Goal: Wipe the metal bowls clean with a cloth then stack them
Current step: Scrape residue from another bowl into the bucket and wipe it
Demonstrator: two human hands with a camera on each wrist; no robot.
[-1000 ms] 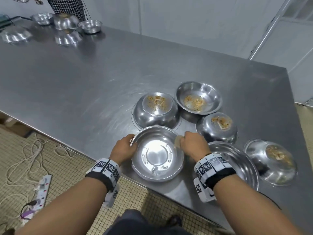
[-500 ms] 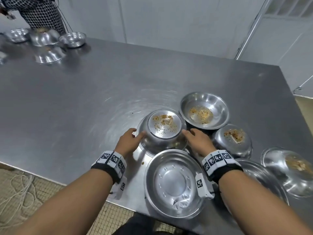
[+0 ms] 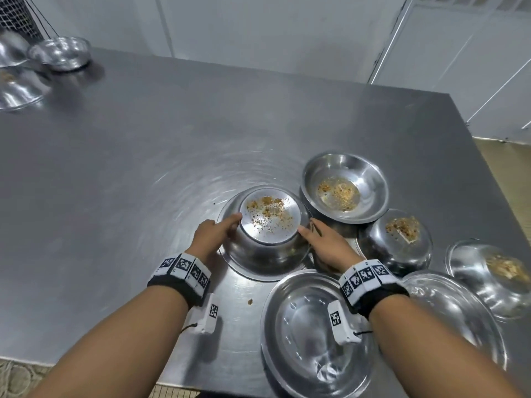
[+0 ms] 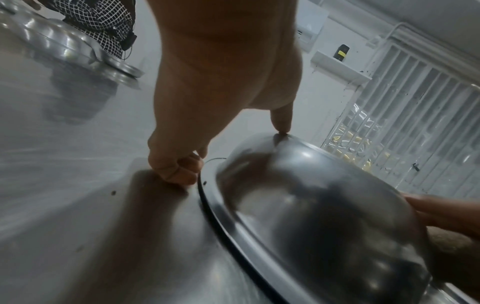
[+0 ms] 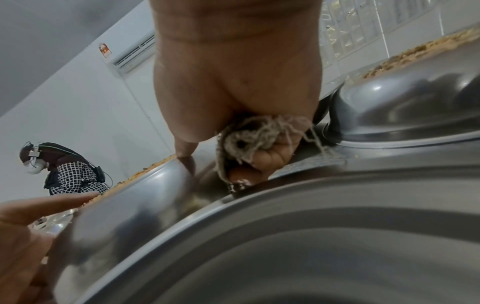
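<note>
We've got the upturned bowl [image 3: 268,237] mid-table, crumbs on its base, braced between our left hand [image 3: 214,237] – thumb on the edge, fingers curled at the rim – and our right hand [image 3: 327,248], balling the cloth [image 5: 249,142] – next, probably wipe that base.

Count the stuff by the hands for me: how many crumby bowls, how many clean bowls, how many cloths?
Crumby bowls: 4 (held bowl, open bowl, two at the right)
Clean bowls: 2
Cloth: 1
Total: 7
</note>
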